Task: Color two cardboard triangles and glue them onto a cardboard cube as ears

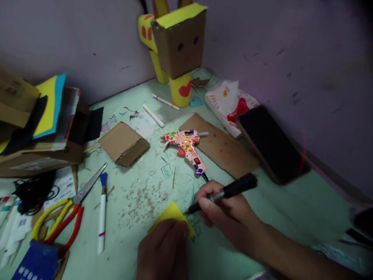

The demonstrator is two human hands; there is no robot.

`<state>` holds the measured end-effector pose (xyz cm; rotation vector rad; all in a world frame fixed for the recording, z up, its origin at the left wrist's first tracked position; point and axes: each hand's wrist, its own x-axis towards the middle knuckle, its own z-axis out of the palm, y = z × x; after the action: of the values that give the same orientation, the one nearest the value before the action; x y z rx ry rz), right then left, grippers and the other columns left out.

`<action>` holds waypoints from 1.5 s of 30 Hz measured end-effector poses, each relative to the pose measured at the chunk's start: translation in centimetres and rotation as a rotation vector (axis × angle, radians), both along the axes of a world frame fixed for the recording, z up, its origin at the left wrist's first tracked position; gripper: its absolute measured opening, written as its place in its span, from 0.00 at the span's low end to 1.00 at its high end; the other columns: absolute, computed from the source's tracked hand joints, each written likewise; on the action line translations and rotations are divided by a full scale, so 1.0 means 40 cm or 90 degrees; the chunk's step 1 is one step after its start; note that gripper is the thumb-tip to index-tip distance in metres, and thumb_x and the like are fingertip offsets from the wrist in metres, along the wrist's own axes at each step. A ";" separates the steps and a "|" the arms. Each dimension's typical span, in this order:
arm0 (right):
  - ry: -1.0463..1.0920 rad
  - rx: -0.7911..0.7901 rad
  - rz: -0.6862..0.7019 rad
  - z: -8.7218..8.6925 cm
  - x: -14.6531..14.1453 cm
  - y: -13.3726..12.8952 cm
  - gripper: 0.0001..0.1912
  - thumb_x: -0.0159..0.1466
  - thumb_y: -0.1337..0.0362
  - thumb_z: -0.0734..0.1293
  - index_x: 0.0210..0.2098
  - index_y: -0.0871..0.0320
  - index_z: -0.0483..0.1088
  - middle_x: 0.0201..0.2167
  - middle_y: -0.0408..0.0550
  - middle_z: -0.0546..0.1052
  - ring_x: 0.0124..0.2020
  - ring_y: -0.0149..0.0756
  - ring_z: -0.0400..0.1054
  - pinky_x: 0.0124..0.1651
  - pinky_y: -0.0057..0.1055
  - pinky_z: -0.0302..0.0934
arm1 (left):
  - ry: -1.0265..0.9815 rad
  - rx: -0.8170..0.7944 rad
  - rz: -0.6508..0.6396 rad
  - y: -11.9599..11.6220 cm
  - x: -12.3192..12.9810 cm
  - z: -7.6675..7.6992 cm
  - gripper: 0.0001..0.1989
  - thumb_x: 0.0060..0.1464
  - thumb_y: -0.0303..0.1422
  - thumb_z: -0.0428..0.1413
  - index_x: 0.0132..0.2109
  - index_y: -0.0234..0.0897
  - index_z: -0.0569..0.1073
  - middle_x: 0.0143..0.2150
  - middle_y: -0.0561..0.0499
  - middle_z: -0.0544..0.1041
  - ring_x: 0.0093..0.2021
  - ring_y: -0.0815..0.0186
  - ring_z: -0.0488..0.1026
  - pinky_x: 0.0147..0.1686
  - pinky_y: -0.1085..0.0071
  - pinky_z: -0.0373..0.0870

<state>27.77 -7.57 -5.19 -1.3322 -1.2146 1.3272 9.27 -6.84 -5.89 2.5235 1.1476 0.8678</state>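
A small piece of yellow paper or foam sheet (pixel 172 210) lies near the front of the green table. My left hand (pixel 161 249) is closed over its near part, fingers bent and pressing it down. Between the thumb and fingers of my right hand (pixel 224 217) is a black pen (pixel 239 186), its tip close to the right edge of the yellow piece; contact is unclear. Just beyond the pen lies a flower-patterned glue gun (pixel 186 146). A folded cardboard piece (pixel 124 142) rests to the left of it.
A yellow-and-cardboard animal figure (pixel 180 50) stands against the wall. Left are scissors (pixel 83 194), a white marker (pixel 101 225) and stacked cardboard boxes (pixel 43 155). A phone (pixel 271 144) leans at right beside a cardboard strip (pixel 221 149). Scraps (pixel 142 202) litter the table's middle.
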 end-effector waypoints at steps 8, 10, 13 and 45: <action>-0.122 0.135 0.050 0.031 0.017 0.026 0.08 0.63 0.70 0.57 0.27 0.58 0.60 0.21 0.38 0.62 0.22 0.27 0.58 0.28 0.24 0.54 | 0.030 0.020 0.094 -0.023 -0.013 -0.013 0.06 0.56 0.35 0.55 0.37 0.41 0.76 0.34 0.52 0.79 0.31 0.69 0.77 0.31 0.77 0.73; -0.136 0.136 0.062 0.034 0.019 0.024 0.08 0.63 0.69 0.57 0.27 0.58 0.61 0.21 0.39 0.63 0.23 0.28 0.59 0.29 0.24 0.54 | 0.012 0.009 0.096 -0.024 -0.012 -0.011 0.05 0.54 0.35 0.57 0.37 0.41 0.77 0.34 0.53 0.79 0.30 0.69 0.77 0.32 0.78 0.73; -0.174 0.135 0.064 0.030 0.017 0.020 0.08 0.63 0.66 0.58 0.29 0.60 0.64 0.24 0.44 0.69 0.28 0.33 0.64 0.33 0.28 0.57 | 0.018 0.004 0.086 -0.019 -0.005 -0.003 0.06 0.54 0.36 0.57 0.36 0.40 0.77 0.32 0.53 0.79 0.29 0.69 0.77 0.31 0.78 0.74; -0.247 0.134 0.133 0.026 0.018 0.011 0.11 0.64 0.68 0.57 0.29 0.62 0.67 0.24 0.48 0.74 0.29 0.35 0.67 0.35 0.30 0.58 | 0.091 -0.010 0.089 -0.008 0.010 0.017 0.10 0.58 0.36 0.52 0.35 0.41 0.76 0.31 0.52 0.80 0.29 0.67 0.78 0.31 0.77 0.75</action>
<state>28.47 -7.14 -4.16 -1.3754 -1.7484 1.0697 9.68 -7.17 -5.21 2.5516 1.3840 0.7165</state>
